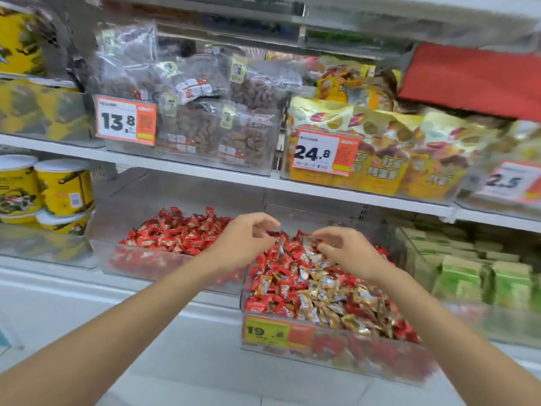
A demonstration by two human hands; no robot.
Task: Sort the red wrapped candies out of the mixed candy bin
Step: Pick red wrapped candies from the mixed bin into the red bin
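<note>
The clear mixed candy bin [345, 351] stands at centre right on the lower shelf, pulled forward, with a yellow 19.8 price tag. It holds red wrapped candies [282, 290] mingled with gold wrapped candies [330, 306]. To its left a second clear bin [146, 263] holds only red candies [178, 232]. My left hand [244, 240] hovers over the far left corner of the mixed bin, fingers loosely curled, nothing visible in it. My right hand [347, 250] is over the far middle of the pile, fingertips curled down at the candies; whether it pinches one is blurred.
The shelf above carries bagged nuts [205, 133] with a 13.8 tag and yellow snack bags [389, 159] with a 24.8 tag. Yellow tubs [63, 191] stand at the left. Green packets [468, 276] fill a bin at the right. The white shelf ledge [175, 332] runs below my arms.
</note>
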